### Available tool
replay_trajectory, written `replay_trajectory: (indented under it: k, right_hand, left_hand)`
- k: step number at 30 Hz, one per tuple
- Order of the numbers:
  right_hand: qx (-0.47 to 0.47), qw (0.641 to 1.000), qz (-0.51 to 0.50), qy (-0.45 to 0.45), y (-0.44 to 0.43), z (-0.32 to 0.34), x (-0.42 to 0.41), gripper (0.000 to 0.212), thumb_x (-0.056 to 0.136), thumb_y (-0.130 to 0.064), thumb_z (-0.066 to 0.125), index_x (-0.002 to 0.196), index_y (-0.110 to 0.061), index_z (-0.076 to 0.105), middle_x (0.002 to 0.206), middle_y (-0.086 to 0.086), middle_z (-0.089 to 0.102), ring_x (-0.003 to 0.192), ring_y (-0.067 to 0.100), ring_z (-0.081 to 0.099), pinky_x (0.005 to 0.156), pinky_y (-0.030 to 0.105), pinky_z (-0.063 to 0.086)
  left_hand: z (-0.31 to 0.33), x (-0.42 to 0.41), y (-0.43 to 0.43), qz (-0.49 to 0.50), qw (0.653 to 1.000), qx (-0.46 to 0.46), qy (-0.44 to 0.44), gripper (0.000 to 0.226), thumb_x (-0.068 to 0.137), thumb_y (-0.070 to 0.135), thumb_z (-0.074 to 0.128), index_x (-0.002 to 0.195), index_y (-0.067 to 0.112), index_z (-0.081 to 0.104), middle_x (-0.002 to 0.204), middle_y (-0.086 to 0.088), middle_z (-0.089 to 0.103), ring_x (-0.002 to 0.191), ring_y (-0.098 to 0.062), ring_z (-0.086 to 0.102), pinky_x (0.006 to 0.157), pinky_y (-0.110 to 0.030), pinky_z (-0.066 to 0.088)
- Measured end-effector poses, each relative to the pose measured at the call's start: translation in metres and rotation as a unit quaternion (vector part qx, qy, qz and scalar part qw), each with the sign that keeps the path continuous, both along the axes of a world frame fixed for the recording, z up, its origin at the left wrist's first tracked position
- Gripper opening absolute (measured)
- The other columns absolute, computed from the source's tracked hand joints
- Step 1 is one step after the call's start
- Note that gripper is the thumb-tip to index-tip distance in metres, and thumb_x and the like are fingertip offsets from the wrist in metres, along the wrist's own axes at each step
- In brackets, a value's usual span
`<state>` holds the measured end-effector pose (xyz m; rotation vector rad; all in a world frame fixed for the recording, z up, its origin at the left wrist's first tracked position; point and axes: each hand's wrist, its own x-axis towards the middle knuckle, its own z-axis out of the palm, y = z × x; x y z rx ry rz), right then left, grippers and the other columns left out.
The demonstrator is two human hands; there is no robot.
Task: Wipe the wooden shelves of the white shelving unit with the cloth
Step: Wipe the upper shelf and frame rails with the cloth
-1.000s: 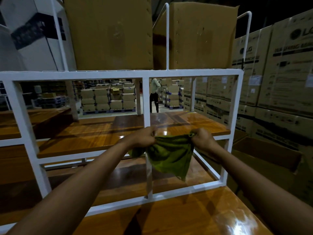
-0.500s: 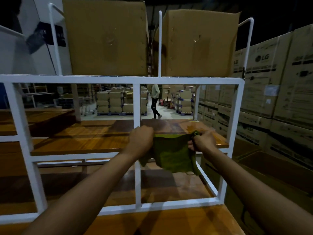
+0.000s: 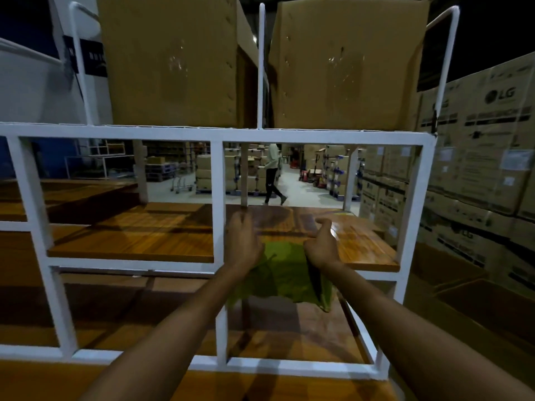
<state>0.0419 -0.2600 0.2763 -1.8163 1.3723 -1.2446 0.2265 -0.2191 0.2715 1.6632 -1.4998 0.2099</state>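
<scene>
The white shelving unit [image 3: 217,198] fills the view, its metal frame holding glossy wooden shelves. A green cloth [image 3: 282,274] hangs over the front edge of the upper right wooden shelf [image 3: 359,241]. My left hand [image 3: 241,241] grips the cloth's left side, just right of the middle white post. My right hand [image 3: 321,247] pinches the cloth's right side, fingers partly spread above the shelf. Both forearms reach in from below. The cloth's lower part drapes toward the lower shelf [image 3: 289,334].
Two big cardboard boxes [image 3: 173,62] stand on top of the unit between thin white rails. Stacked printed cartons [image 3: 477,157] line the right side. Behind the unit, a person [image 3: 272,175] walks in a warehouse aisle with pallets of boxes.
Both hands moved forward and up into the upper right bay, carrying the cloth onto the shelf's front edge. The camera came closer to the unit.
</scene>
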Motion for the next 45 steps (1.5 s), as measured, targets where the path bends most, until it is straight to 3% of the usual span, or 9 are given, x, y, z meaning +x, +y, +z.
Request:
replay_trajectory:
  k: [2, 4, 9, 12, 20, 30, 35, 42, 45]
  right_hand:
    - [-0.106, 0.990, 0.001, 0.096, 0.004, -0.014, 0.002, 0.022, 0.088, -0.004, 0.057, 0.106, -0.016, 0.052, 0.090, 0.001, 0.059, 0.083, 0.021, 0.058, 0.068, 0.031, 0.041]
    - [-0.151, 0.971, 0.009, 0.187, 0.003, -0.028, 0.007, 0.008, 0.089, -0.013, 0.056, 0.084, -0.017, 0.059, 0.081, 0.000, 0.061, 0.076, 0.021, 0.060, 0.066, 0.033, 0.045]
    - [-0.232, 0.910, -0.004, 0.342, -0.002, -0.057, 0.032, 0.026, 0.091, -0.023, 0.046, 0.080, -0.011, 0.066, 0.084, 0.011, 0.067, 0.079, 0.032, 0.064, 0.069, 0.035, 0.049]
    - [-0.174, 0.903, 0.027, 0.392, -0.011, -0.054, 0.047, 0.065, 0.095, -0.045, 0.012, 0.111, -0.015, 0.067, 0.120, 0.011, 0.066, 0.118, 0.030, 0.057, 0.100, 0.043, 0.043]
    - [-0.120, 0.898, 0.048, 0.421, -0.017, -0.044, 0.043, 0.050, 0.105, -0.049, 0.020, 0.141, -0.029, 0.048, 0.152, 0.001, 0.044, 0.143, 0.021, 0.032, 0.115, 0.048, 0.025]
    - [-0.037, 0.921, -0.024, 0.388, -0.026, -0.042, -0.051, 0.051, 0.103, -0.055, 0.017, 0.143, -0.038, 0.046, 0.154, -0.012, 0.038, 0.145, 0.017, 0.029, 0.113, 0.051, 0.019]
    - [0.005, 0.918, 0.023, 0.396, -0.126, -0.076, -0.060, 0.086, 0.079, -0.081, -0.011, 0.139, -0.045, 0.039, 0.154, -0.006, 0.038, 0.146, 0.028, 0.028, 0.110, 0.063, 0.021]
    - [-0.028, 0.897, 0.045, 0.438, -0.060, -0.038, -0.066, 0.050, 0.104, -0.044, 0.019, 0.151, -0.035, 0.033, 0.163, -0.004, 0.022, 0.149, 0.021, 0.018, 0.118, 0.050, 0.017]
    - [0.009, 0.894, 0.041, 0.447, -0.059, -0.038, -0.092, 0.050, 0.105, -0.044, 0.016, 0.154, -0.036, 0.024, 0.165, -0.006, 0.013, 0.151, 0.017, 0.010, 0.120, 0.051, 0.011]
  left_hand:
    - [-0.019, -0.014, 0.014, -0.049, 0.988, -0.035, -0.142, 0.033, 0.088, 0.009, 0.060, 0.121, 0.012, 0.059, 0.127, -0.010, 0.054, 0.115, -0.026, 0.052, 0.096, -0.038, 0.047]
    - [-0.040, -0.027, 0.021, -0.114, 0.965, 0.023, -0.235, 0.030, 0.095, 0.020, 0.052, 0.124, 0.015, 0.059, 0.135, -0.010, 0.053, 0.123, -0.028, 0.050, 0.104, -0.042, 0.042]
    - [-0.061, -0.009, -0.006, -0.078, 0.965, 0.103, -0.227, 0.051, 0.099, 0.041, 0.026, 0.134, 0.014, 0.052, 0.141, -0.011, 0.050, 0.132, -0.027, 0.042, 0.114, -0.040, 0.026]
    - [-0.055, 0.005, -0.018, -0.088, 0.969, 0.098, -0.207, 0.059, 0.096, 0.045, 0.017, 0.126, 0.016, 0.058, 0.132, -0.009, 0.057, 0.124, -0.026, 0.049, 0.109, -0.039, 0.034]
    - [-0.039, 0.014, -0.012, -0.121, 0.958, 0.145, -0.215, 0.059, 0.099, 0.044, 0.017, 0.143, 0.019, 0.047, 0.152, -0.007, 0.042, 0.139, -0.024, 0.037, 0.114, -0.033, 0.024]
    - [-0.032, -0.069, -0.054, -0.208, 0.926, 0.204, -0.241, 0.060, 0.098, 0.043, 0.014, 0.147, 0.018, 0.040, 0.156, -0.006, 0.036, 0.142, -0.027, 0.034, 0.117, -0.044, 0.024]
    - [-0.030, -0.076, -0.086, -0.197, 0.925, 0.240, -0.219, 0.052, 0.106, 0.038, 0.019, 0.152, 0.018, 0.033, 0.161, -0.003, 0.026, 0.148, -0.021, 0.023, 0.121, -0.041, 0.014]
    - [-0.031, -0.098, -0.064, -0.137, 0.926, 0.224, -0.270, 0.050, 0.105, 0.033, 0.023, 0.149, 0.012, 0.034, 0.160, -0.008, 0.027, 0.145, -0.031, 0.026, 0.118, -0.046, 0.020]
    - [-0.027, -0.125, -0.061, -0.174, 0.928, 0.203, -0.261, 0.046, 0.103, 0.030, 0.026, 0.137, 0.008, 0.049, 0.147, -0.015, 0.046, 0.136, -0.036, 0.040, 0.111, -0.046, 0.028]
